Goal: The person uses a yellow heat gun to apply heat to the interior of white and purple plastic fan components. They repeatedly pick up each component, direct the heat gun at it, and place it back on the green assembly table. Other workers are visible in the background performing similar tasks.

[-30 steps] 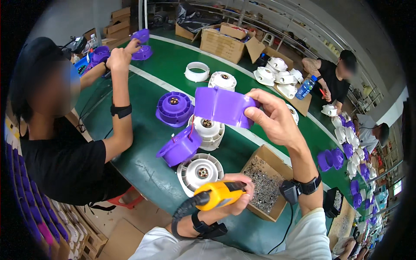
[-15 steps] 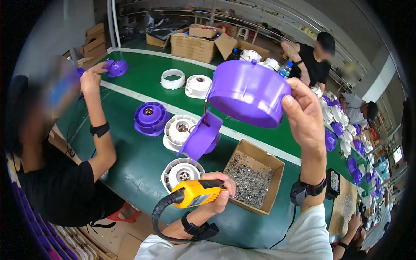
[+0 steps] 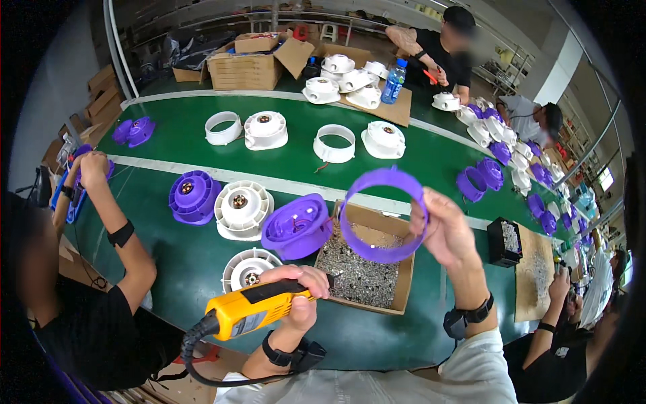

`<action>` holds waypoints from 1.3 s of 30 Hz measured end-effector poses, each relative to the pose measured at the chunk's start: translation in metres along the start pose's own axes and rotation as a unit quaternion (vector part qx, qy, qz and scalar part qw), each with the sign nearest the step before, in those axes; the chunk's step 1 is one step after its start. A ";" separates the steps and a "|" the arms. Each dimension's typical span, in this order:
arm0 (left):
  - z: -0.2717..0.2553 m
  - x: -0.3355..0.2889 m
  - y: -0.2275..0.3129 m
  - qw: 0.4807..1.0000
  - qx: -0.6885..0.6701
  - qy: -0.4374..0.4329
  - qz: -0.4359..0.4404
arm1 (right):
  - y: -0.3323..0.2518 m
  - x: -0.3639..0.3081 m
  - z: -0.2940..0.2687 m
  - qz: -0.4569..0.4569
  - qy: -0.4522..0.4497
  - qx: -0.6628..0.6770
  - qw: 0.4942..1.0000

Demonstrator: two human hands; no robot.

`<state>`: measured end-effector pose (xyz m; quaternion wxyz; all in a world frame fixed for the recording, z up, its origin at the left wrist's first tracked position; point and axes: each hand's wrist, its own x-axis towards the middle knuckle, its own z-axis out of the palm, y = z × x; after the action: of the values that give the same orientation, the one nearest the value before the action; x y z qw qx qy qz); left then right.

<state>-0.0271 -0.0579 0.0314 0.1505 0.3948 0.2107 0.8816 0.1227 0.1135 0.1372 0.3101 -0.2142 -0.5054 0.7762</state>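
Left hand [image 3: 299,289] clenched, right hand [image 3: 447,232] raised, seemingly pinching.

In my right hand [image 3: 447,232] is a plain purple ring [image 3: 383,214], and my left hand [image 3: 299,289] grips a yellow screwdriver [image 3: 252,311] with a black top and black cord. The counter [image 3: 417,151] is green with white stripes, carrying purple and white fan housings [image 3: 296,227] [image 3: 243,209]. The brown cardboard box [image 3: 397,296] holds silvery grey screws [image 3: 353,273].

Long green worktable [image 3: 202,266], cardboard boxes [image 3: 245,62] stacked behind it.
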 end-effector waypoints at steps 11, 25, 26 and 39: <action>0.028 0.039 0.012 0.988 0.126 -0.089 -0.005 | 0.065 -0.027 -0.051 0.076 0.104 -0.222 0.967; 0.056 0.067 -0.020 0.982 0.124 -0.127 -0.070 | 0.083 -0.012 -0.055 -0.240 -0.008 -0.725 0.646; 0.059 0.069 -0.024 0.979 0.137 -0.131 -0.072 | 0.083 -0.012 -0.050 -0.240 -0.029 -0.728 0.641; 0.079 0.084 -0.060 0.963 0.194 -0.116 -0.144 | 0.102 -0.001 -0.057 -0.180 -0.105 -0.737 0.643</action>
<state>-0.0153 0.0497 0.1024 0.2198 0.4819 0.4130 0.7409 0.1333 0.1194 0.0207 0.1281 -0.1942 -0.9681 0.0928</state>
